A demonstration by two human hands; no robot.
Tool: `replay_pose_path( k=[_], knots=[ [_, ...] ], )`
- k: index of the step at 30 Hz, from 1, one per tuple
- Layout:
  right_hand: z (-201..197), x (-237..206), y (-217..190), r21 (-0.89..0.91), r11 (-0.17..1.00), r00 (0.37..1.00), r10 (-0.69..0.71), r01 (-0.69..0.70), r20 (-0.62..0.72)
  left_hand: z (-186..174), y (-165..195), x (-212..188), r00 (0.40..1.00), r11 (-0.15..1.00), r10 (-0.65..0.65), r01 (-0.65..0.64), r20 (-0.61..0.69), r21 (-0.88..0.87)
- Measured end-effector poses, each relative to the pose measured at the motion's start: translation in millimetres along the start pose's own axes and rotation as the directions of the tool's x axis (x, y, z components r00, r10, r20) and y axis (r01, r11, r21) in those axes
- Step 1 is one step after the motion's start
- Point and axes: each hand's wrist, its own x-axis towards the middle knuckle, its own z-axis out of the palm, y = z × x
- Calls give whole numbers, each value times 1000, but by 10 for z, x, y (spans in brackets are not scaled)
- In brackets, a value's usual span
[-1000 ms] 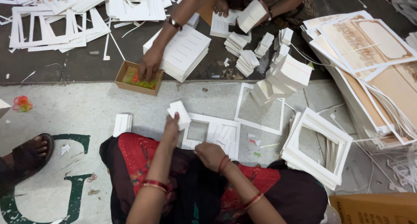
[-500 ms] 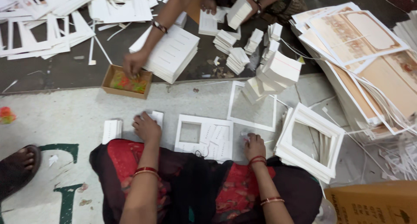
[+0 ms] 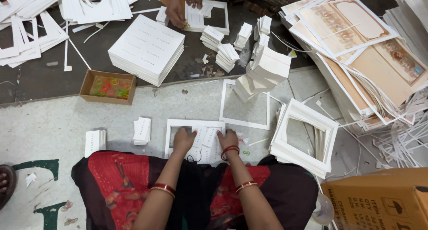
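Hands (image 3: pixel 206 140) on card sheet (image 3: pixel 196 140), stacks (image 3: pixel 142 130) beside.

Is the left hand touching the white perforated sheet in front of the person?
Touching. The head view shows the left hand resting flat on the white sheet, no gap.

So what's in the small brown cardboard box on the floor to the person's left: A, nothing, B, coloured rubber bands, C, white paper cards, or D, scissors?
B: the small brown box shows a loose tangle of red, yellow and green rubber bands, with no cards or tools in it.
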Motion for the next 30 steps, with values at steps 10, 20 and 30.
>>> replay_pose_path(
  k=[10, 20, 30],
  knots=[
    [-55, 51, 9, 155, 978, 988, 124, -137, 90, 115, 240, -11, 987, 987, -160, 160, -15, -22],
    [-32, 18, 145, 207, 956, 967, 166, -206, 195, 264, 174, -79, 988, 962, -127, 101, -92, -254],
    [-10, 186, -252, 1, 888, 878, -454, 459, -149, 135, 152, 45, 984, 858, -71, 143, 163, -493]
  ],
)
